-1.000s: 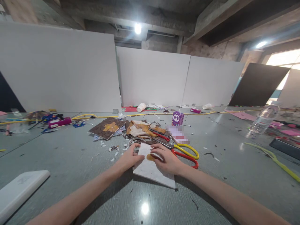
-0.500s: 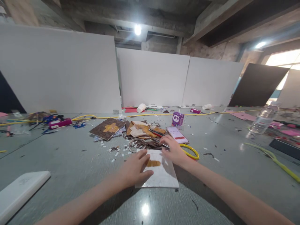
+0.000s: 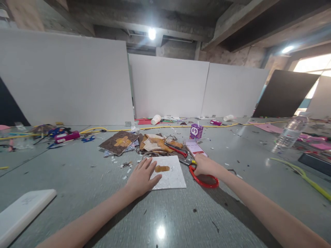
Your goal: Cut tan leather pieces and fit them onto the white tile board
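Here, the white sheet is pressed flat on the grey table by the left hand, fingers spread; the red-handled scissors just beside it are clasped by the right hand.

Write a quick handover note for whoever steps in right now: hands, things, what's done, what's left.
Left hand: flat on the white sheet, pinning it to the table.
Right hand: closed on the scissors beside the sheet, red loop showing.
Done: one brown cut-out piece lies on the sheet.
Left: scissors not yet lifted. Phone and scrap pile lie just beyond.
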The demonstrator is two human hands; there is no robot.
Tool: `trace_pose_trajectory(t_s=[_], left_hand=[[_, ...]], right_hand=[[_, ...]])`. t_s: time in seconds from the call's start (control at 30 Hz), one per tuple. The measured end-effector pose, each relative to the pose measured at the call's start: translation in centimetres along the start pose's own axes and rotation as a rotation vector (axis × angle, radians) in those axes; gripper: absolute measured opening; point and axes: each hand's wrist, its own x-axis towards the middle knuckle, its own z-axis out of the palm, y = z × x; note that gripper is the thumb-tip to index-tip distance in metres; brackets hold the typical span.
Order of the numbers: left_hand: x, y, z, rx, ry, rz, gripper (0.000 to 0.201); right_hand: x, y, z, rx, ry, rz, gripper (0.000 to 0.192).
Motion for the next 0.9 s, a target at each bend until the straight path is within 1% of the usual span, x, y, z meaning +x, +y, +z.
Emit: trace_pose_trajectory(t_s=[0.13, 0.23, 0.3, 0.37, 0.47, 0.53, 0.67, 0.73, 0.8, 0.9], left_hand=[[0.2, -0.3, 0.2, 0.047, 0.024, -0.056, 0.052], [0.3, -0.5, 0.3, 0.048, 0.053, -0.084, 0.05], [0.4, -0.6, 0.3, 0.025, 0.062, -0.083, 0.049], [0.4, -0.6, 0.4, -0.012, 0.07, -0.069, 0.048], [0.6, -0.6, 0.5, -0.064, 0.087, -0.056, 0.047], [0.9, -0.5, 0.6, -0.081, 0.092, -0.055, 0.048], [2.4, -0.3, 0.5, -0.102, 0.111, -0.033, 0.048], [3.5, -0.5, 0.3, -0.127, 0.114, -0.01, 0.05], [4.5, -0.9, -0.1, -0.153, 0.089, 0.021, 0.05], [5.5, -1.4, -0.5, -0.171, 0.043, 0.073, 0.044]], right_hand=[[-0.3, -0.1, -1.3, 0.011, 0.029, 0.031, 0.031], [-0.4, 0.5, -2.5, 0.013, 0.1, 0.046, 0.029], [-0.3, 1.1, -3.1, 0.007, 0.21, 0.07, 0.027], [0.2, 1.9, -3.2, 0.016, 0.359, 0.081, 0.025], [1.5, 2.2, -3.2, 0.075, 0.553, 0.038, 0.025], [2.4, 1.7, -3.0, 0.141, 0.62, -0.008, 0.027], [4.2, -0.6, -2.2, 0.25, 0.642, -0.062, 0.037], [4.8, -1.6, -1.7, 0.271, 0.649, -0.085, 0.039], [5.3, -2.2, -1.2, 0.281, 0.63, -0.095, 0.036], [5.8, -2.4, -0.5, 0.294, 0.596, -0.067, 0.027]])
